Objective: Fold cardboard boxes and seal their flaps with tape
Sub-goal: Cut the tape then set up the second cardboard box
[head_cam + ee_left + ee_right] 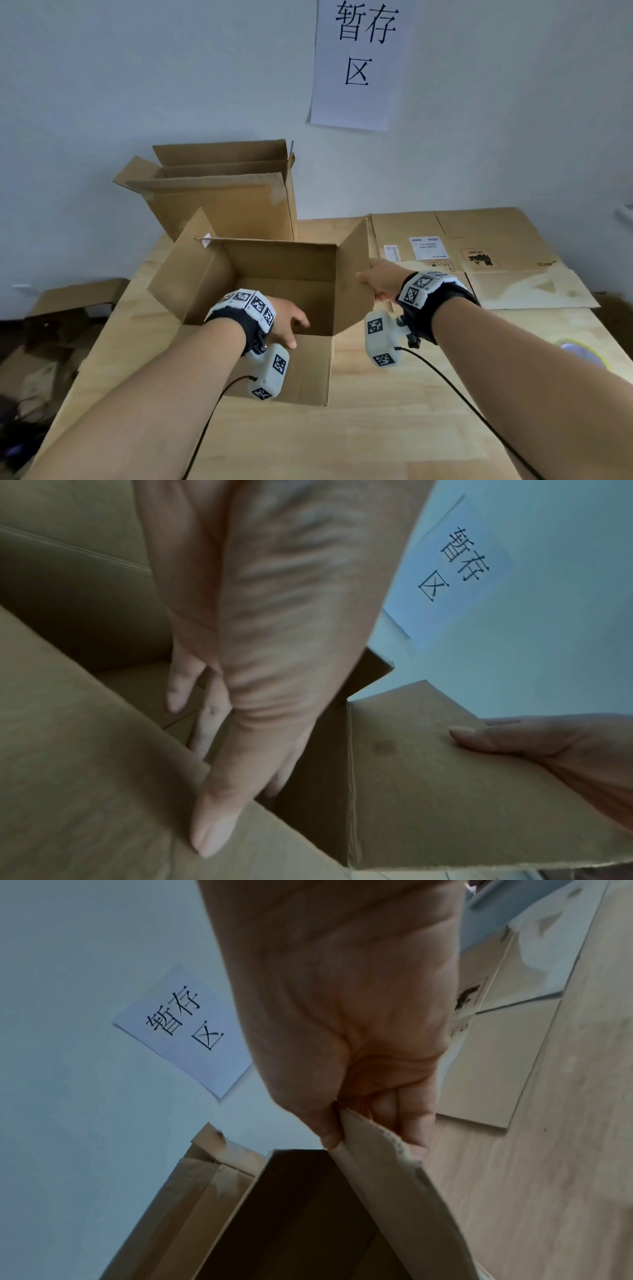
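At frame centre the box [270,274] stood open and untaped, its right flap [352,270] pinched by the right hand [380,279], the left hand [287,320] gripping the near flap [301,363].

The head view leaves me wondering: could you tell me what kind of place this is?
Probably a packing or storage corner: a white paper wall sign reading 暂存区 (temporary storage area), flattened brown cardboard sheets on a light wooden table, and an open brown cardboard box against the wall.

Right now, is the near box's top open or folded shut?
Open. All four flaps of the near box stand apart; the right hand pinches the right flap, and the left hand grips the near flap's fold.
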`<action>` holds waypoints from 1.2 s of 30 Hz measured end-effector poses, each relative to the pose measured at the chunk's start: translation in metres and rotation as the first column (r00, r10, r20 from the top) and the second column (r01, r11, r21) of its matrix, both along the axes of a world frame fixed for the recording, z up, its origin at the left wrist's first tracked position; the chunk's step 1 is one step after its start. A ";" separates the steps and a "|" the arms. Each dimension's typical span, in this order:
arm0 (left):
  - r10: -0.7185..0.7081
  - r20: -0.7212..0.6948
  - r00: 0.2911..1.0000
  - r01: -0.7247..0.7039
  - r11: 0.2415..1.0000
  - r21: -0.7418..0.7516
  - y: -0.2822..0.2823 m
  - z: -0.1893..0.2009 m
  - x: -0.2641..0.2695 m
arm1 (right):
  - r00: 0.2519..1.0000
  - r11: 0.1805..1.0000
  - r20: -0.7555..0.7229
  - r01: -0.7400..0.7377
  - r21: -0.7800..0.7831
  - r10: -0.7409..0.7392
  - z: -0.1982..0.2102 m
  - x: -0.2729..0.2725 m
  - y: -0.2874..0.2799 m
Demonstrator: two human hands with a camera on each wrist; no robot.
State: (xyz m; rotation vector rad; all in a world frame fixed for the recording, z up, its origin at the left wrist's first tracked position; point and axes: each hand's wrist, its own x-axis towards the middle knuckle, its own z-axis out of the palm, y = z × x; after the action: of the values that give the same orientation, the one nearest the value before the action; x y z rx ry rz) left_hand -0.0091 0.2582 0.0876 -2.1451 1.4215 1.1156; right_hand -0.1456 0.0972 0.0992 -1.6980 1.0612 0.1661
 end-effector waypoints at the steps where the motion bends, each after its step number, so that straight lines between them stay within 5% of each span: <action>1: -0.003 0.008 1.000 0.003 1.000 0.011 0.004 0.000 0.007 | 1.000 1.000 0.011 0.011 0.002 -0.011 -0.003 0.008 0.003; 9: 0.089 -0.049 0.995 -0.089 0.996 -0.001 0.028 -0.008 0.055 | 0.996 0.998 0.094 0.011 -0.061 -0.005 -0.006 0.077 0.024; 14: -0.022 0.138 0.990 0.019 1.000 0.026 0.028 -0.019 0.075 | 0.968 0.990 0.229 0.083 0.113 -0.108 -0.006 0.102 0.038; 21: 0.062 0.388 0.920 -0.068 0.998 0.002 0.020 -0.031 0.107 | 0.934 0.948 0.218 0.241 0.208 -0.285 -0.004 0.099 0.017; 25: 0.224 0.466 0.856 -0.196 0.975 -0.109 0.021 -0.033 0.108 | 0.923 0.931 0.186 0.296 0.216 -0.336 -0.015 0.073 -0.005; 28: 0.443 0.387 0.809 -0.318 0.882 -0.347 0.013 -0.030 0.097 | 0.899 0.896 0.152 0.367 0.251 -0.411 -0.026 0.051 -0.017; 31: 0.677 0.242 0.695 -0.400 0.644 -0.652 -0.003 -0.027 0.081 | 0.892 0.893 0.163 0.376 0.246 -0.421 -0.037 0.029 -0.027; 34: 0.733 0.190 0.654 -0.310 0.488 -0.816 -0.024 -0.017 0.066 | 0.879 0.887 0.192 0.385 0.256 -0.437 -0.041 0.009 -0.039; 36: 0.689 0.197 0.697 -0.238 0.482 -0.843 -0.036 -0.006 0.056 | 0.875 0.889 0.214 0.377 0.261 -0.434 -0.039 -0.005 -0.050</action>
State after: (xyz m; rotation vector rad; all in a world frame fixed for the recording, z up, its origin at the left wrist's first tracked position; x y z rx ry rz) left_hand 0.0467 0.2221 0.0812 -3.2753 1.1093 -0.1543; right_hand -0.1507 0.0474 0.0601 -1.2300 1.1278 -0.2135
